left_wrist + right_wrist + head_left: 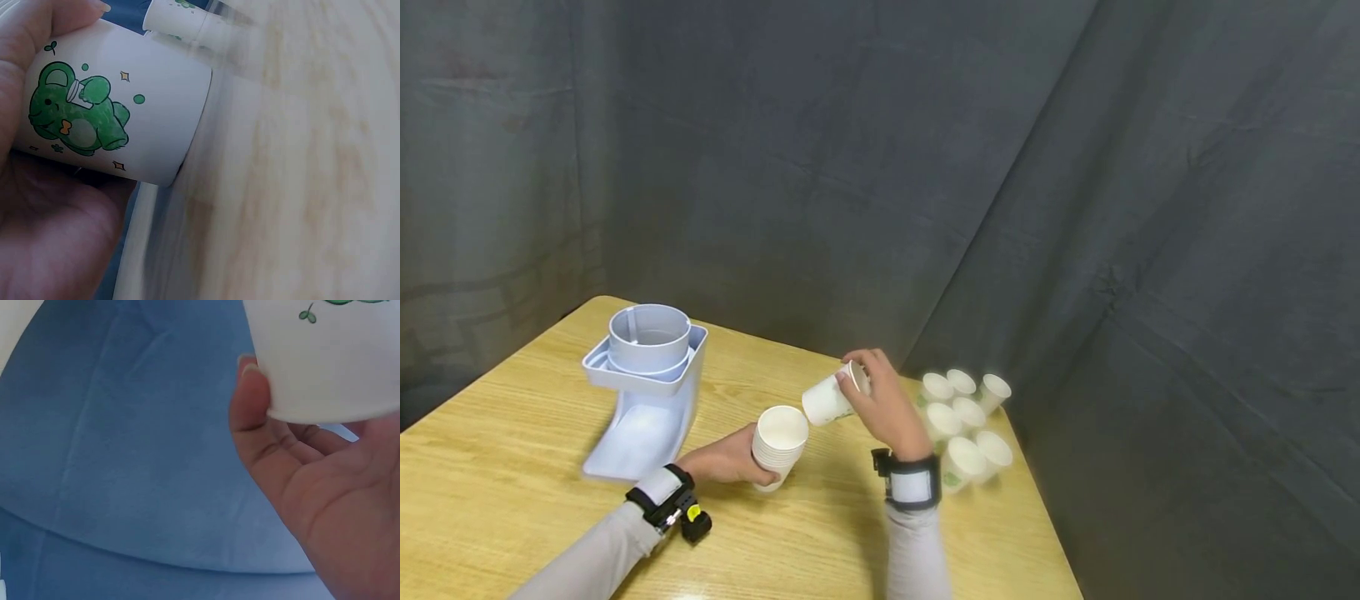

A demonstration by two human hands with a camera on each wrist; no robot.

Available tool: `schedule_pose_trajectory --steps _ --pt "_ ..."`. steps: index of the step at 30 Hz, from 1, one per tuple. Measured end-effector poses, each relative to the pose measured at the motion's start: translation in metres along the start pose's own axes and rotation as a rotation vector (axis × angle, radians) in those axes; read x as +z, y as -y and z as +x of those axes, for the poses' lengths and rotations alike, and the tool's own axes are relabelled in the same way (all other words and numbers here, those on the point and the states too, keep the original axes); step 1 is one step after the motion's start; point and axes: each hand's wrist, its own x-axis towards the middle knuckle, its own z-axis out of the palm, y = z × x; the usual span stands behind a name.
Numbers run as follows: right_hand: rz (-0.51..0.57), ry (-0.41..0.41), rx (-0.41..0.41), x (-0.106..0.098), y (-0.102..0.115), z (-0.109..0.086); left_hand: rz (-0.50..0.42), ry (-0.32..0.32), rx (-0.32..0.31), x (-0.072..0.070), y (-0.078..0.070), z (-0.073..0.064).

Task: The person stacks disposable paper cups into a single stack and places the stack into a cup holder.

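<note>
My left hand [722,458] grips a stack of nested white paper cups [781,454], mouths facing up, over the middle of the table. In the left wrist view the lowest cup [81,112] shows a green bear print. My right hand [889,410] holds a single paper cup [826,402] near its rim, between thumb and fingers. That cup lies tilted, its base pointing left and down, close beside the stack's top rim. In the right wrist view the cup's rolled rim [331,420] sits by the fingers.
A pale grey-blue cup-dispenser-like stand [643,433] with a round open ring [649,350] on top is at the left. Several upright paper cups [964,458] stand in a cluster near the right edge of the wooden table [490,483]. Dark curtains [820,167] hang behind.
</note>
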Motion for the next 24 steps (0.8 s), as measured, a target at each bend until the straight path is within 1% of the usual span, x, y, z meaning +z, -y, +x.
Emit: schedule_pose_trajectory --steps 5,8,13,18,24 --pt "0.021 0.031 -0.075 0.004 0.013 -0.002 -0.005 0.005 -0.006 0.001 -0.001 0.001" --pt "0.029 0.047 -0.100 0.010 0.016 -0.001 -0.005 0.012 -0.014 0.001 -0.001 0.002" --pt "0.026 0.092 -0.102 0.020 0.021 0.001 -0.004 0.028 -0.010 -0.001 0.000 0.003" --pt "0.007 0.145 -0.107 0.025 0.023 0.001 0.009 0.032 0.007 -0.002 0.001 0.004" --pt "-0.009 0.154 -0.097 0.028 0.025 0.000 0.022 0.034 0.017 -0.001 0.004 0.004"
